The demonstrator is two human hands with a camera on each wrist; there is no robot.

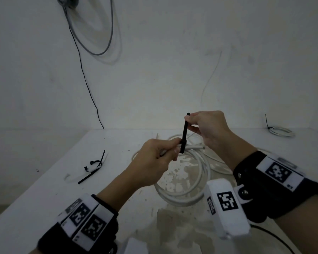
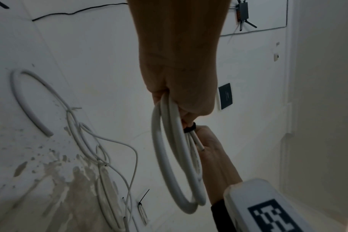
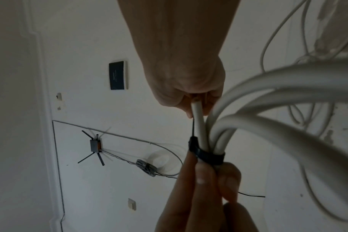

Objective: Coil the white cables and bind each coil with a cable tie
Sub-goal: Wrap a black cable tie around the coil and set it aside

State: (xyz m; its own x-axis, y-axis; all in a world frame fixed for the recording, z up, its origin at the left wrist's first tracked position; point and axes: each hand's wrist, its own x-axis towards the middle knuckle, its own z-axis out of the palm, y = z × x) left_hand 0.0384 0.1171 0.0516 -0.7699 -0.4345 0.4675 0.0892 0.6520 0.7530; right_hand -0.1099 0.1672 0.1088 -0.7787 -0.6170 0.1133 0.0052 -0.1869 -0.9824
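A coil of thick white cable hangs above the white table. My left hand grips the gathered strands at the coil's top. A black cable tie is looped round those strands just beyond the left fingers. Its tail stands straight up into my right hand, which pinches it between thumb and fingers. In the right wrist view the tie's band sits close round the bundle, and a cut cable end pokes up beside the tail. The left wrist view shows the coil dangling below the left hand.
A bound white coil with a black tie lies at the far right of the table. Loose black cable ties lie at the left. Thin white cables and a short curved thick piece lie under the hands. Walls close the back and left.
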